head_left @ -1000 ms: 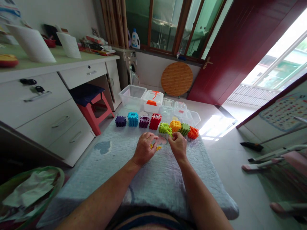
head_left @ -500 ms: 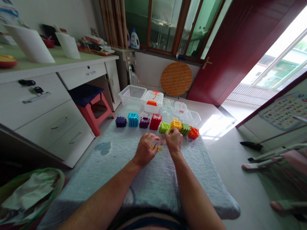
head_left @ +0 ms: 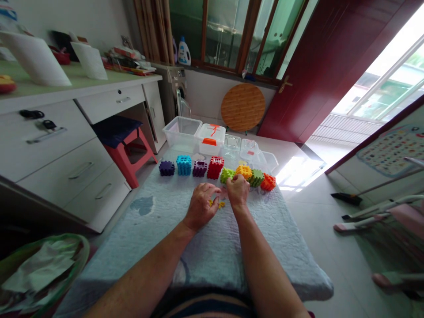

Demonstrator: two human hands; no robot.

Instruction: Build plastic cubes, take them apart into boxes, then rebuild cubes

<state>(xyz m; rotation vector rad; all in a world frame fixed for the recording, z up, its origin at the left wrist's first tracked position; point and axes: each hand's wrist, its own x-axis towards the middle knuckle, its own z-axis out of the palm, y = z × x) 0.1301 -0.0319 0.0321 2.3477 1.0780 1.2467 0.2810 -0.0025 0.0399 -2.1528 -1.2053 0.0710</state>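
My left hand [head_left: 202,205] hovers low over the cloth with its thumb and curved fingers apart. Beside its thumb lie small yellow pieces [head_left: 221,205], partly covered by the hand. My right hand [head_left: 239,191] has its fingers pinched together just in front of the lime green toy block [head_left: 227,174]; what they hold, if anything, is hidden. The row of notched plastic blocks runs from dark purple [head_left: 167,168], light blue [head_left: 183,165], purple [head_left: 199,168] and red [head_left: 215,168] on the left to yellow [head_left: 244,171], green [head_left: 256,178] and orange [head_left: 268,181] on the right.
Behind the blocks stand an uncovered clear bin [head_left: 182,132], a lidded box with orange latches [head_left: 212,138] and several smaller clear containers [head_left: 250,150]. A grey-blue cloth [head_left: 142,247] covers the table. To the left are a red stool [head_left: 127,152] and a drawer desk [head_left: 59,150].
My right hand has shifted slightly left and up, closer to the lime green block. My left hand is almost still. The camera view has moved slightly.
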